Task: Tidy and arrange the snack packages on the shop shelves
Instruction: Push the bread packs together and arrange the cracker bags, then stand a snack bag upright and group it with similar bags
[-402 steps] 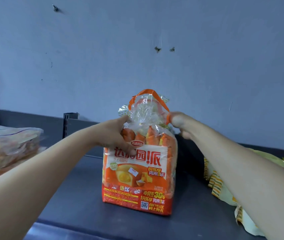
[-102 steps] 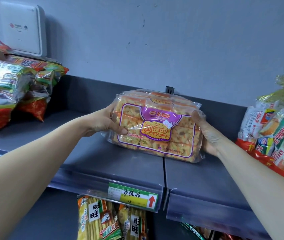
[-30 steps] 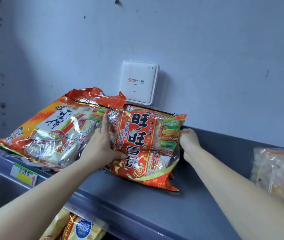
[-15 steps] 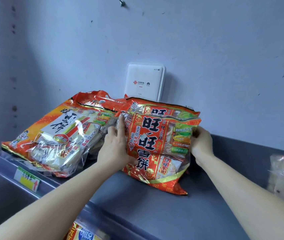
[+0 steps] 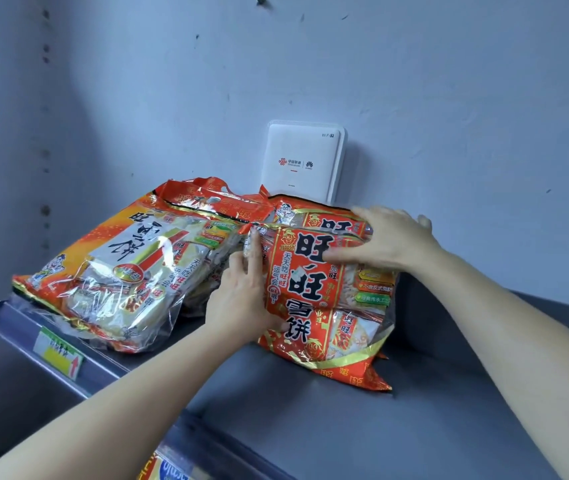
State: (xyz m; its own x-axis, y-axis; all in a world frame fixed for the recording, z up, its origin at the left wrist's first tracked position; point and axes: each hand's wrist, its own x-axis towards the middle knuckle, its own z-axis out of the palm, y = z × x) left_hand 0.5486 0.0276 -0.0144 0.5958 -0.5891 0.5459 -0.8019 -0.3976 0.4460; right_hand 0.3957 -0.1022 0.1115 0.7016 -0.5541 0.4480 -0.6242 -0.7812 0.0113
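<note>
— Both hands on the red cracker bag (image 5: 324, 306)?
— Yes. My left hand (image 5: 238, 299) presses its left edge, fingers straight; my right hand (image 5: 394, 240) lies flat and spread on top. It sits on the shelf (image 5: 311, 427), just beside the orange bag (image 5: 120, 268), wrapped crackers showing inside.

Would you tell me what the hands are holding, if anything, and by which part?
The red rice-cracker bag, steadied rather than gripped: left hand flat against its left edge, right hand spread over its top right corner.
</note>
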